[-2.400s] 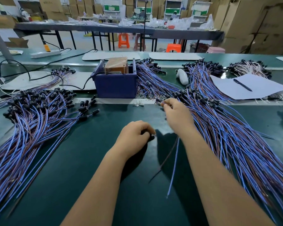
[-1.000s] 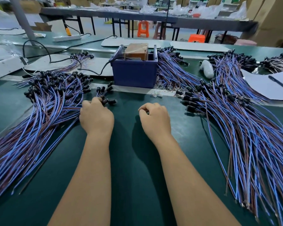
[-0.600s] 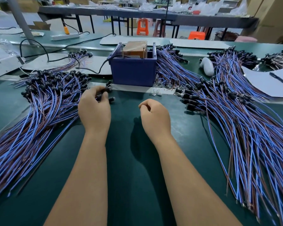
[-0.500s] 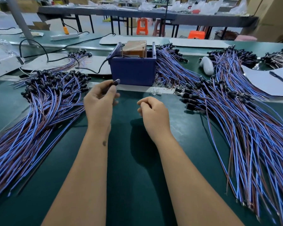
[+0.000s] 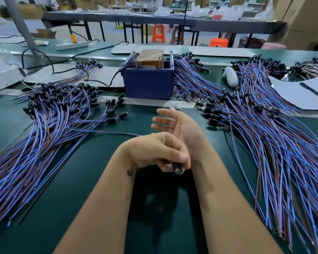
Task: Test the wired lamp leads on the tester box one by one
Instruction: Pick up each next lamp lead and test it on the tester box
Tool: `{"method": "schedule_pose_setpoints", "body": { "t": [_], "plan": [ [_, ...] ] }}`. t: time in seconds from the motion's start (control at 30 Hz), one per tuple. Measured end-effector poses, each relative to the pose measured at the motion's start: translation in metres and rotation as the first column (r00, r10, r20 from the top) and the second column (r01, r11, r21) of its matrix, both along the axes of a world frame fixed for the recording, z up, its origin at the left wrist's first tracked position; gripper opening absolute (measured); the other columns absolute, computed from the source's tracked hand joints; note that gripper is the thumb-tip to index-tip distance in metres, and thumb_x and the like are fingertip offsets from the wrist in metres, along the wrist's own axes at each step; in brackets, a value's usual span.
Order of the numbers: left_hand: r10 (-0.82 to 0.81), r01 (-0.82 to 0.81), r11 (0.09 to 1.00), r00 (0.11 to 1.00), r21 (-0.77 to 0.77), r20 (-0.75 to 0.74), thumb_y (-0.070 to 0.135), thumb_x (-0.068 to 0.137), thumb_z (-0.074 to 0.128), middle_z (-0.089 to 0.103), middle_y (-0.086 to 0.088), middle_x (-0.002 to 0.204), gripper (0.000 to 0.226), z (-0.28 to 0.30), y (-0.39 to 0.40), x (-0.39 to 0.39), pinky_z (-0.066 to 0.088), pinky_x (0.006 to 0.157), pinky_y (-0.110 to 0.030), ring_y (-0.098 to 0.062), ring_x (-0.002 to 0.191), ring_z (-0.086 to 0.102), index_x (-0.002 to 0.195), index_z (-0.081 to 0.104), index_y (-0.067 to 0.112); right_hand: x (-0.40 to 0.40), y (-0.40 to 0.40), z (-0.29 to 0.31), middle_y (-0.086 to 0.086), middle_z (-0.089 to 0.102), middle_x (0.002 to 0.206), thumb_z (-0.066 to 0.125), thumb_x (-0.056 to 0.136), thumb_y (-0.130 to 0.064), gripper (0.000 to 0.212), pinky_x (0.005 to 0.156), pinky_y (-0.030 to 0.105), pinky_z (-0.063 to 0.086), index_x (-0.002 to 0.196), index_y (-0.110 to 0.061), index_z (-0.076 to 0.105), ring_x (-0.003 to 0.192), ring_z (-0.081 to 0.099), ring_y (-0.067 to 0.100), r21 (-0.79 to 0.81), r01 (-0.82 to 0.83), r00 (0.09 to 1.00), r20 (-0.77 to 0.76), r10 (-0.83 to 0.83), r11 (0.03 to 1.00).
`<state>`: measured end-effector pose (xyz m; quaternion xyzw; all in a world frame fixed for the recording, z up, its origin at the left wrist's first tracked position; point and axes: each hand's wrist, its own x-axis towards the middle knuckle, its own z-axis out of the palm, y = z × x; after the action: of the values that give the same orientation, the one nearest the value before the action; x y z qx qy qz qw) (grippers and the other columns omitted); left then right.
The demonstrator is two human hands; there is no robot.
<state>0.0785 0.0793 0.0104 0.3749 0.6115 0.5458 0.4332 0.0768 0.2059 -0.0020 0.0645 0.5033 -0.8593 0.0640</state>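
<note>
Left hand was closed around one lamp lead, its wire trailed toward 10 o'clock | right hand was held open, empty | tester box was seen at 12 o'clock | risk judged: trailing wire could be snagged on the left pile.

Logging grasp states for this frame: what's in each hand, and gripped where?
The left hand pinches one lamp lead by its black socket end, wires trailing left across the table. The right hand is open, holding nothing.
</note>
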Motion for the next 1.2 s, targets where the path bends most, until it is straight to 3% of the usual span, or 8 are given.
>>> {"method": "schedule_pose_setpoints", "body": {
  "t": [0.13,0.3,0.47,0.63,0.77,0.9,1.03,1.2],
  "plan": [
    [-0.097,0.096,0.990,0.995,-0.104,-0.003,0.025,0.082,0.063,0.067,0.005,0.069,0.018,-0.002,0.005,0.002,0.028,0.049,-0.013,-0.006,0.053,0.040,0.070,0.076,0.027,0.000,-0.004,0.001,0.006,0.067,0.084,0.051,0.099,-0.014,0.020,0.072,0.025,0.054,0.092,-0.016,0.069,0.072,0.067,0.016,0.412,-0.036,0.984,-0.143,0.103,0.911],
    [-0.205,0.214,0.972,0.974,-0.093,0.092,0.032,0.087,0.059,0.074,0.003,0.100,0.021,-0.004,0.002,-0.003,0.033,0.045,-0.011,-0.004,0.049,0.045,0.097,0.076,0.028,0.003,0.009,-0.005,-0.007,0.063,0.081,0.077,0.081,-0.019,0.013,0.057,0.006,0.037,0.093,-0.023,0.073,0.055,0.049,-0.006,0.858,0.122,0.964,-0.222,0.145,0.499],
    [0.003,-0.023,0.982,0.995,0.186,0.104,0.054,0.079,0.069,0.076,0.001,0.085,0.031,-0.002,-0.026,-0.013,0.034,0.039,-0.010,-0.004,0.043,0.049,0.085,0.078,0.025,0.006,-0.019,-0.004,0.019,0.049,0.084,0.042,0.084,0.001,0.027,0.046,0.022,0.039,0.103,0.012,0.058,0.061,0.060,0.026,0.974,0.208,0.932,-0.224,0.284,0.086],
    [0.703,-0.794,0.515,0.606,0.322,0.371,0.030,0.096,0.049,0.053,-0.001,0.053,0.048,-0.005,-0.040,-0.032,0.022,0.042,-0.019,-0.011,0.041,0.034,0.049,0.046,0.018,0.011,-0.026,-0.005,-0.001,0.057,0.097,0.061,0.091,-0.031,0.009,0.072,0.032,0.043,0.091,-0.023,0.065,0.098,0.054,0.023,0.965,0.228,0.943,-0.186,0.276,-0.127],
    [0.952,-0.951,0.132,0.200,0.280,0.232,0.018,0.096,0.048,0.051,0.000,0.047,0.047,-0.012,-0.030,-0.035,0.026,0.040,-0.019,-0.011,0.041,0.036,0.050,0.039,0.015,0.007,-0.046,-0.004,0.009,0.054,0.084,0.053,0.090,-0.013,0.025,0.050,0.029,0.026,0.071,-0.014,0.038,0.078,0.048,0.033,0.925,0.253,0.952,-0.185,0.245,-0.284],
    [0.936,-0.918,0.050,0.180,0.394,0.301,0.014,0.095,0.048,0.051,-0.001,0.048,0.052,-0.012,-0.025,-0.035,0.028,0.042,-0.018,-0.012,0.045,0.039,0.044,0.044,0.020,0.004,-0.045,-0.008,0.005,0.045,0.070,0.054,0.087,-0.016,0.023,0.049,0.030,0.026,0.070,-0.014,0.040,0.072,0.045,0.032,0.964,0.202,0.959,-0.159,0.234,-0.172],
    [0.921,-0.905,0.080,0.228,0.418,0.316,0.014,0.093,0.043,0.054,0.001,0.050,0.045,-0.012,-0.023,-0.037,0.029,0.041,-0.018,-0.012,0.044,0.039,0.049,0.050,0.020,0.002,-0.031,-0.011,-0.003,0.059,0.072,0.058,0.083,-0.022,0.010,0.058,0.029,0.040,0.078,-0.014,0.057,0.070,0.054,0.021,0.896,0.285,0.955,-0.296,-0.020,0.340],
    [0.963,-0.959,0.265,0.269,0.102,0.026,0.026,0.098,0.045,0.060,0.006,0.049,0.037,-0.020,-0.012,-0.044,0.033,0.039,-0.015,-0.005,0.040,0.043,0.064,0.056,0.017,-0.005,-0.012,-0.012,-0.008,0.050,0.056,0.058,0.083,-0.013,0.016,0.054,0.026,0.040,0.068,-0.017,0.054,0.051,0.049,0.012,0.632,0.480,0.873,-0.276,-0.402,0.609]
  ]
}}
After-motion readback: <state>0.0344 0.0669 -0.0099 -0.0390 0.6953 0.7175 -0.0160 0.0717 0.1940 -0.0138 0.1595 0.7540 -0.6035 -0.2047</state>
